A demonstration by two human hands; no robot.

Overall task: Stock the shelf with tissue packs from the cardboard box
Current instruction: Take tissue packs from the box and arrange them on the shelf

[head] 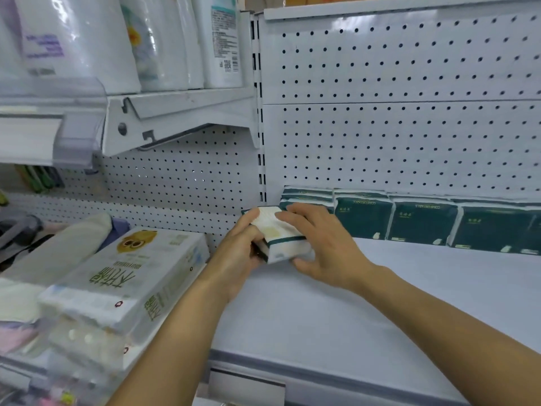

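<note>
At frame centre, a white-and-green tissue pack is gripped between the left hand, fingers curled round its left end, and the right hand, fingers spread over its top. It is held just above the white shelf, in front of a row of dark green tissue packs standing against the pegboard back panel.

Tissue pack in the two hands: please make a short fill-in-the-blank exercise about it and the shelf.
1. The tissue pack is held by ____ hands, the left hand and the right hand.
2. The packs in the row at the back of the shelf are dark ____.
3. The wall behind the row is a white panel full of small ____.

Missing words: two; green; holes
</note>
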